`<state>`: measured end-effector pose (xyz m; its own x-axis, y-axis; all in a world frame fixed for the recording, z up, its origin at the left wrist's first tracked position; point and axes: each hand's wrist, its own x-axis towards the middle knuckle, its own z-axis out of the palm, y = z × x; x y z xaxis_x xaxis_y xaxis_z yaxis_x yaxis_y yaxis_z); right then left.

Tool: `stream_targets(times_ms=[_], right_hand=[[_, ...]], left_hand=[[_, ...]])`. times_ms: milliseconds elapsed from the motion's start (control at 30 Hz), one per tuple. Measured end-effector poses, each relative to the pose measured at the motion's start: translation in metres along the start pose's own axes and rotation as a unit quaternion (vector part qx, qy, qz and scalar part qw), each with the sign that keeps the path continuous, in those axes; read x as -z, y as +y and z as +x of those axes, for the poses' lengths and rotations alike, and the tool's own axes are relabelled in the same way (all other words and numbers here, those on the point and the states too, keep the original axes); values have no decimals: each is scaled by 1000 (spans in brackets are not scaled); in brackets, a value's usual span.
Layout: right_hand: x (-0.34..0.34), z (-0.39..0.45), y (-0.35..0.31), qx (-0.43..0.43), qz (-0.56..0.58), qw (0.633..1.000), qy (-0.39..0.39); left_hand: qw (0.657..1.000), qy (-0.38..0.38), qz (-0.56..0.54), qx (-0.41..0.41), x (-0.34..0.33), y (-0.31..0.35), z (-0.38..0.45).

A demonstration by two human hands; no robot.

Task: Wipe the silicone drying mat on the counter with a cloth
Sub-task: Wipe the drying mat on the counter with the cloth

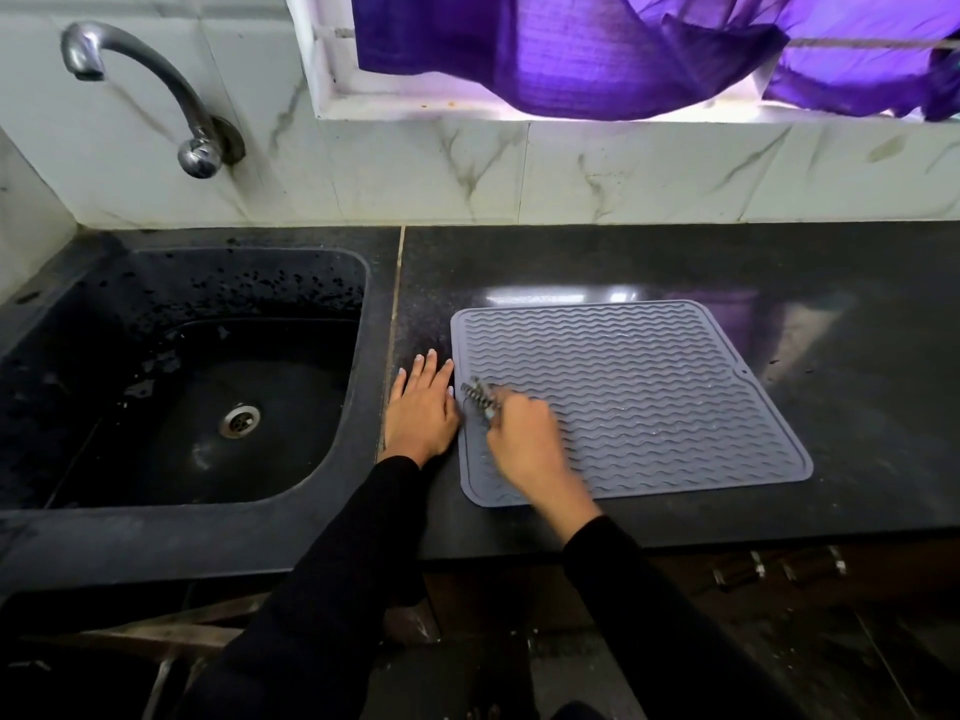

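A grey silicone drying mat (649, 387) with wavy ridges lies flat on the black counter (857, 314). My right hand (524, 439) is over the mat's left part, fingers curled round a small crumpled striped cloth (480, 396) that sticks out past my knuckles and touches the mat. My left hand (421, 407) lies flat on the counter just left of the mat, fingers straight, its edge against the mat's left rim.
A black sink (78, 356) with a steel drain (239, 419) sits to the left, a chrome tap (156, 90) above it. Marble tiles back the counter. A purple curtain (597, 49) hangs in the window. The counter's front edge runs below my wrists.
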<state>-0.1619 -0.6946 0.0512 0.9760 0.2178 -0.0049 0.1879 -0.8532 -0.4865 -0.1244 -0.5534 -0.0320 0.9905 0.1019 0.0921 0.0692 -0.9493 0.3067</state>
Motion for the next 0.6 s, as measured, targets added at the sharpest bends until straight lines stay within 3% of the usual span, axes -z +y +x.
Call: stream_targets(times_ms=[100, 367, 433, 533, 600], right_hand=[[-16, -14, -9, 52, -115, 991, -46], [-2, 23, 6, 37, -111, 991, -61], [-1, 32, 11, 12, -60, 995, -73], [20, 48, 23, -114, 188, 968, -121], [33, 57, 30, -129, 232, 961, -78]], left_hand=[[1000, -2, 4, -3, -2, -2, 0], [1000, -1, 17, 0, -1, 1, -1], [1000, -1, 15, -1, 0, 2, -2], [1000, -11, 1, 3, 3, 3, -2], [1000, -19, -17, 7, 5, 3, -1]])
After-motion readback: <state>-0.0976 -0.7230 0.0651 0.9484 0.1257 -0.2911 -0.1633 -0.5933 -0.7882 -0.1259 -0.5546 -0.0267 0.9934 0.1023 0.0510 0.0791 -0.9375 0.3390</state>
